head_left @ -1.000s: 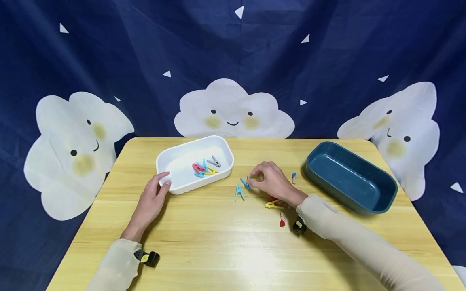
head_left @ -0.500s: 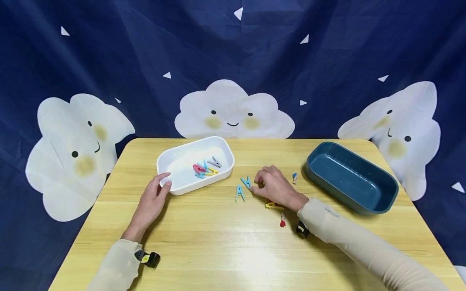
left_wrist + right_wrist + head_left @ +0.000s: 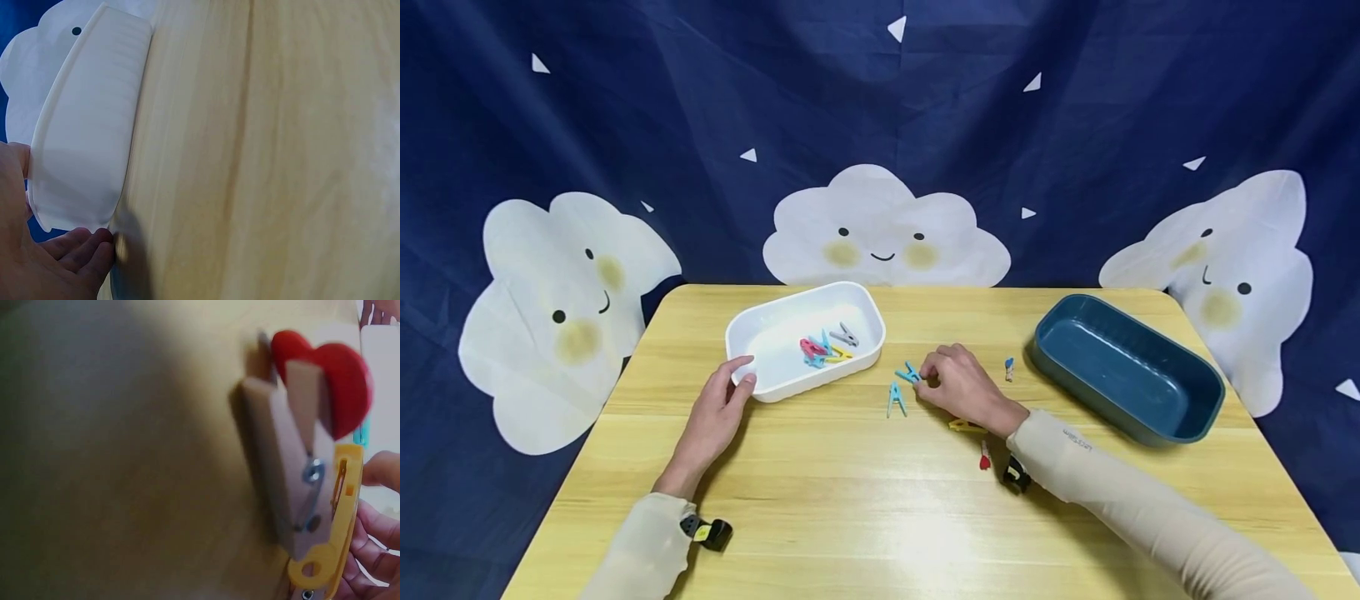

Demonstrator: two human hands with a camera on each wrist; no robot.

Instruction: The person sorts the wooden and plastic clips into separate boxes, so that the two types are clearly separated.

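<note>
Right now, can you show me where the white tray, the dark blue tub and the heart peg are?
white tray (image 3: 767, 333): head view, on the bare floor inside it.
dark blue tub (image 3: 1112, 362): head view, on its inner floor.
heart peg (image 3: 294, 469): right wrist view, on its wooden body below the red heart.

The near half of the desk is bare wood, open for a hand to pass. Farther back, the white tray, scattered clothespins and the blue tub stand in the way.
</note>
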